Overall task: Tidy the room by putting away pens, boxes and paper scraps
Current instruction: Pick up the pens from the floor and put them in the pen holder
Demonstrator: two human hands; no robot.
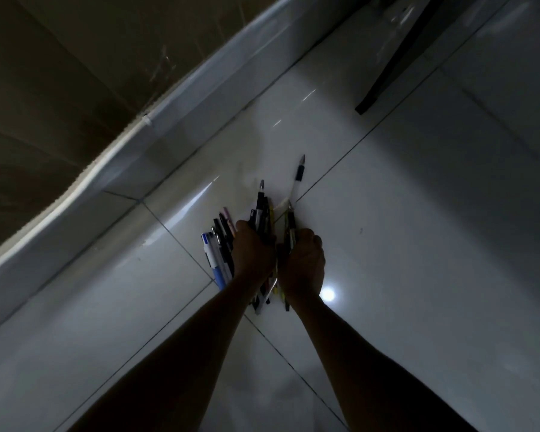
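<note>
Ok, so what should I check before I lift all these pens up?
1. Left hand grips the pen bundle: ok.
2. Right hand grips the dark pens: ok.
3. Blue and white pens gathered in: not ok, they lie loose beside the left hand.
4. Clear pen held firmly: cannot tell, it pokes far out ahead of both hands.
5. No pens left elsewhere on the floor: cannot tell, it is too dark.
</note>
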